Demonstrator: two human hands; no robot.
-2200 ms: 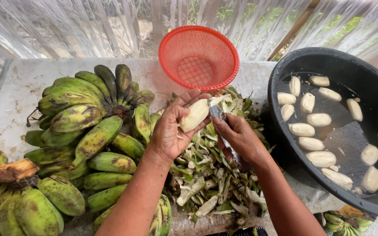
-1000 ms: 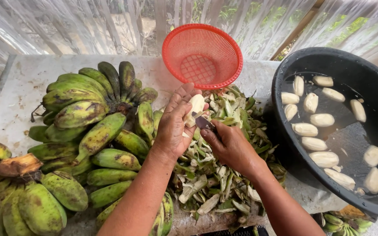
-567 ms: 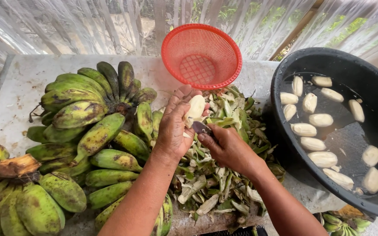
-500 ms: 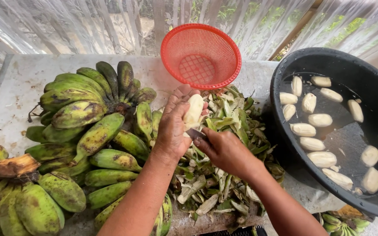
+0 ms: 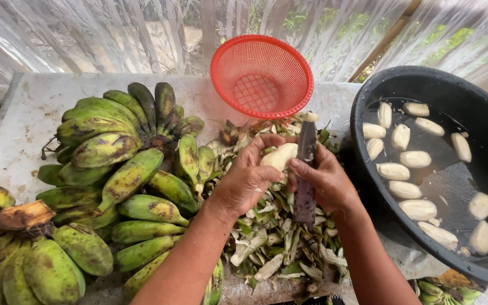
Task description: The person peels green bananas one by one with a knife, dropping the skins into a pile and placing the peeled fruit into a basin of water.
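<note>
My left hand (image 5: 248, 179) is curled around a peeled banana (image 5: 279, 156), pale, smooth and creamy, its blunt end poking out past my fingers. My right hand (image 5: 326, 182) is closed on a knife (image 5: 305, 164), the dull grey blade standing nearly upright with its tip above my knuckles and its flat side right against the banana.

Under both hands lies a loose heap of peelings (image 5: 280, 243), fibrous green strips with whitish inner faces, curled and ragged. To the left of my left hand sits a bunch of green bananas (image 5: 122, 164), stubby, waxy-skinned, blotched with brown scuffs. Just beyond my knuckles a red plastic basket (image 5: 262, 76) tilts on its side, round with a fine mesh. To the right of my right hand is a black round basin (image 5: 419, 93) of murky water where more peeled bananas (image 5: 419, 209) float, smooth and ivory. Everything rests on a rough, stained grey table (image 5: 35, 113).
</note>
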